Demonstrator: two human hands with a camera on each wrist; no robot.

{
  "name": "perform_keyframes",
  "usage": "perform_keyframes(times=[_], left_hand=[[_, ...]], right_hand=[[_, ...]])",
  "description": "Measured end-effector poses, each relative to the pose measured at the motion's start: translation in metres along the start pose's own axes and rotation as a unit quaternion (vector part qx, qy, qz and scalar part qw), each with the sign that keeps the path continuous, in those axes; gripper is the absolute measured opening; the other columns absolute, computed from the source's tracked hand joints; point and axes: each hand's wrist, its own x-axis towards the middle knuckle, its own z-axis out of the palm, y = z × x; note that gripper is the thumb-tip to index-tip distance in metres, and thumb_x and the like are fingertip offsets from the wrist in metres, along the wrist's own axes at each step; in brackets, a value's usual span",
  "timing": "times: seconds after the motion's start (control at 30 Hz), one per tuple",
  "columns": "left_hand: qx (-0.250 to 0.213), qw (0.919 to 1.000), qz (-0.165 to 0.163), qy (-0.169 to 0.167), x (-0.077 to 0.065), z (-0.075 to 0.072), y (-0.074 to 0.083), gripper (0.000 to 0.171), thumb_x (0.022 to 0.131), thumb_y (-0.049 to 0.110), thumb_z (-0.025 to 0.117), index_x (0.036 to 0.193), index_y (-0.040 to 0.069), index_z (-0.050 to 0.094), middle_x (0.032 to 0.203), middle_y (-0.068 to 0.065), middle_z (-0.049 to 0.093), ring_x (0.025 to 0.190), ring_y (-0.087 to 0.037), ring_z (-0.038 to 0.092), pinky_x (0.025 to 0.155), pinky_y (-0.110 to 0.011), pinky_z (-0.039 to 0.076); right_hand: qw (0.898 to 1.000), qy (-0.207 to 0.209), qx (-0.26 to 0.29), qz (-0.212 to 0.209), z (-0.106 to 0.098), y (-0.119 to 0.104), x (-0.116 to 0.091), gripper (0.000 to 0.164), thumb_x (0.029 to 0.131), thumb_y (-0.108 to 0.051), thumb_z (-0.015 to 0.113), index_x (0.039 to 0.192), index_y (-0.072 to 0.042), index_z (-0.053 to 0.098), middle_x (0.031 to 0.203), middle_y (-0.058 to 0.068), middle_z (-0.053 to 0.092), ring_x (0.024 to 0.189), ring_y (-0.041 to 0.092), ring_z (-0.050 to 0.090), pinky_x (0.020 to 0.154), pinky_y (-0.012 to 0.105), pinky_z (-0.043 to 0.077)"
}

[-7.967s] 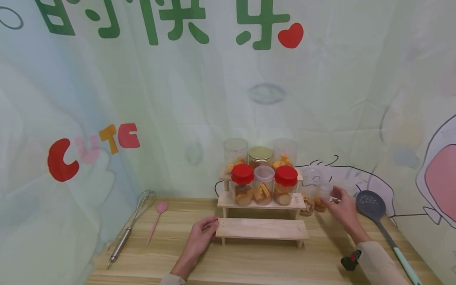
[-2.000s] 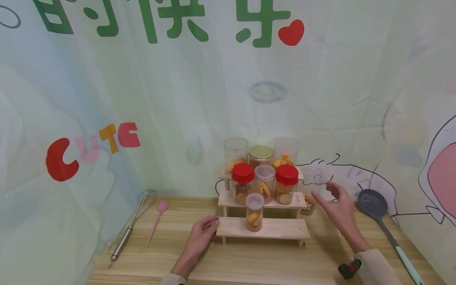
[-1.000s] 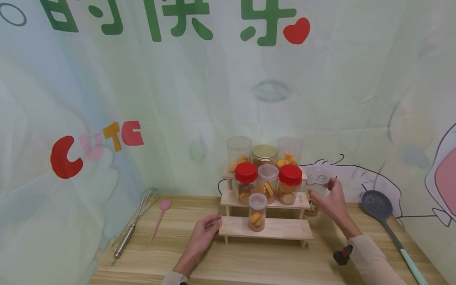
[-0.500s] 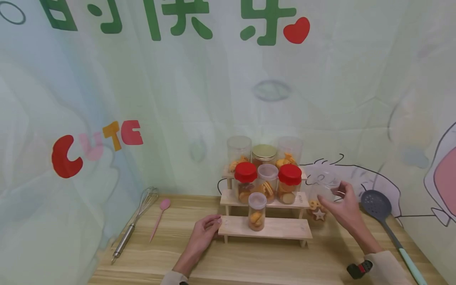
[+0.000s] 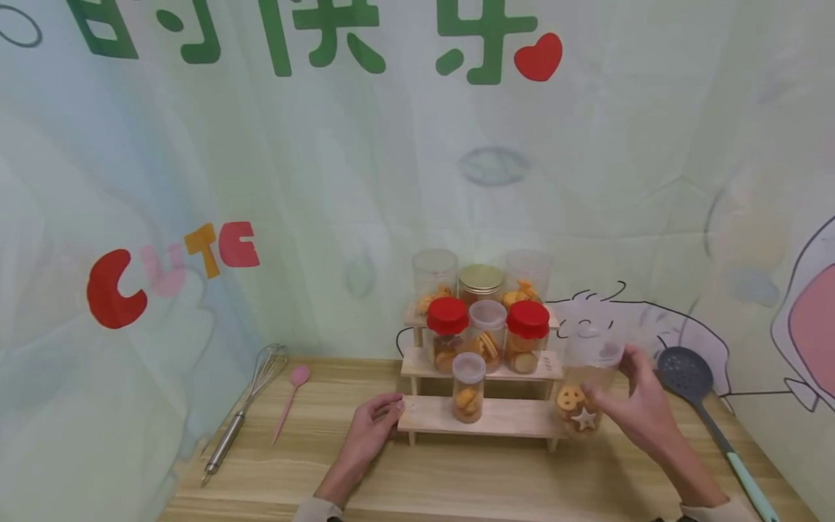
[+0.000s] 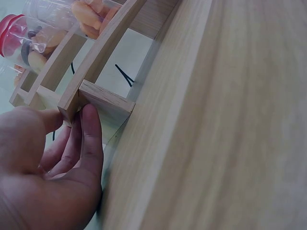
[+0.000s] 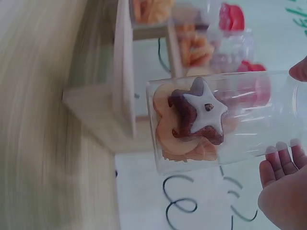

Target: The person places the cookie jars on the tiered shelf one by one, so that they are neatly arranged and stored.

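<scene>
My right hand (image 5: 642, 413) holds a clear jar (image 5: 583, 377) between thumb and fingers, near its upper part. Inside the jar lie a white-iced star cookie (image 7: 206, 108) and paler cookies at the bottom. The jar is at the right end of the stand's lowest step and overlaps it in the head view. My left hand (image 5: 368, 435) pinches the left end of the three-step wooden stand (image 5: 515, 417), thumb on top and fingers below. A small lidded jar (image 5: 468, 391) of cookies stands near the middle of that lowest step.
Two red-lidded jars flank a clear-lidded jar (image 5: 487, 337) on the middle step. A gold-lidded jar (image 5: 481, 283) stands between two clear jars on the top step. A whisk (image 5: 241, 413) and pink spoon (image 5: 291, 399) lie left, a grey skimmer (image 5: 691, 384) right.
The small jar came from the right onto the lowest step. My right hand then took hold of the star-cookie jar and brought it forward, close to the stand. My left hand stayed put.
</scene>
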Motion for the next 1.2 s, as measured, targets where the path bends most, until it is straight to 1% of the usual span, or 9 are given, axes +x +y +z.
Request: perform_keyframes(times=[0.07, 0.23, 0.47, 0.67, 0.77, 0.87, 0.97, 1.07, 1.2], left_hand=[[0.000, 1.0000, 0.005, -0.001, 0.000, 0.000, -0.001, 0.049, 0.101, 0.029, 0.062, 0.137, -0.003, 0.055, 0.131, -0.022, 0.062, 0.108, -0.019, 0.066, 0.085, -0.031, 0.060], [-0.007, 1.0000, 0.004, -0.001, 0.000, 0.000, -0.002, 0.047, 0.101, 0.026, 0.062, 0.136, -0.003, 0.056, 0.129, -0.023, 0.062, 0.106, -0.019, 0.067, 0.084, -0.031, 0.061], [-0.002, 1.0000, -0.002, 0.005, 0.001, -0.001, -0.002, 0.048, 0.100, 0.028, 0.063, 0.137, -0.001, 0.056, 0.134, -0.022, 0.061, 0.107, -0.019, 0.066, 0.084, -0.028, 0.060], [-0.005, 1.0000, 0.003, 0.002, 0.001, 0.000, -0.001, 0.047, 0.100, 0.028, 0.064, 0.136, -0.001, 0.057, 0.133, -0.022, 0.061, 0.109, -0.020, 0.065, 0.085, -0.029, 0.060], [-0.009, 0.9999, 0.005, -0.002, 0.000, 0.001, -0.001, 0.046, 0.100, 0.027, 0.063, 0.136, -0.001, 0.057, 0.132, -0.022, 0.061, 0.109, -0.020, 0.065, 0.086, -0.031, 0.060], [-0.016, 0.9998, 0.007, -0.004, 0.000, 0.001, 0.000, 0.046, 0.100, 0.026, 0.063, 0.136, -0.003, 0.056, 0.130, -0.023, 0.061, 0.107, -0.020, 0.066, 0.086, -0.033, 0.061], [-0.019, 0.9998, 0.006, -0.006, -0.001, 0.001, -0.001, 0.047, 0.101, 0.024, 0.062, 0.136, -0.006, 0.054, 0.127, -0.024, 0.062, 0.103, -0.020, 0.067, 0.085, -0.034, 0.061], [-0.018, 0.9998, 0.006, -0.007, 0.000, 0.001, -0.002, 0.047, 0.101, 0.024, 0.062, 0.136, -0.006, 0.054, 0.123, -0.022, 0.063, 0.101, -0.019, 0.068, 0.084, -0.033, 0.061], [-0.022, 0.9997, 0.006, 0.001, 0.001, 0.002, -0.002, 0.045, 0.100, 0.023, 0.064, 0.135, -0.004, 0.056, 0.120, -0.020, 0.064, 0.099, -0.018, 0.068, 0.084, -0.033, 0.061]], right_hand=[[1.000, -0.005, 0.015, -0.010, 0.002, -0.006, -0.004, 0.073, 0.083, -0.015, 0.082, 0.140, -0.004, 0.038, 0.134, 0.005, 0.048, 0.118, -0.006, 0.041, 0.098, 0.002, 0.029], [0.997, -0.019, 0.066, -0.030, 0.014, -0.018, -0.008, 0.071, 0.081, -0.006, 0.082, 0.139, -0.003, 0.041, 0.131, 0.005, 0.050, 0.119, 0.001, 0.046, 0.102, 0.003, 0.030], [0.996, -0.036, 0.076, -0.011, 0.043, -0.027, -0.007, 0.071, 0.082, -0.016, 0.084, 0.139, -0.008, 0.042, 0.134, 0.001, 0.052, 0.122, 0.000, 0.047, 0.104, 0.004, 0.030], [0.992, -0.031, 0.118, -0.004, 0.065, -0.031, -0.003, 0.069, 0.082, -0.014, 0.084, 0.138, -0.009, 0.043, 0.133, 0.000, 0.054, 0.123, 0.003, 0.049, 0.106, 0.009, 0.033], [0.991, -0.029, 0.129, 0.006, 0.073, -0.034, -0.002, 0.069, 0.081, -0.014, 0.085, 0.136, -0.010, 0.044, 0.132, 0.000, 0.055, 0.123, 0.004, 0.051, 0.108, 0.015, 0.034], [0.991, -0.031, 0.133, 0.019, 0.081, -0.037, 0.000, 0.072, 0.080, -0.017, 0.086, 0.137, -0.011, 0.044, 0.132, 0.000, 0.055, 0.123, 0.008, 0.052, 0.112, 0.032, 0.035], [0.990, -0.026, 0.139, 0.024, 0.088, -0.038, 0.000, 0.074, 0.078, -0.017, 0.087, 0.137, -0.011, 0.043, 0.132, 0.003, 0.056, 0.123, 0.015, 0.052, 0.113, 0.048, 0.035], [0.990, -0.009, 0.141, 0.024, 0.096, -0.037, 0.001, 0.074, 0.077, -0.015, 0.088, 0.137, -0.010, 0.044, 0.132, 0.004, 0.057, 0.123, 0.019, 0.052, 0.112, 0.051, 0.035], [0.992, 0.023, 0.125, 0.015, 0.107, -0.038, 0.002, 0.074, 0.076, -0.016, 0.088, 0.136, -0.010, 0.046, 0.130, 0.003, 0.058, 0.122, 0.017, 0.053, 0.109, 0.045, 0.040]])
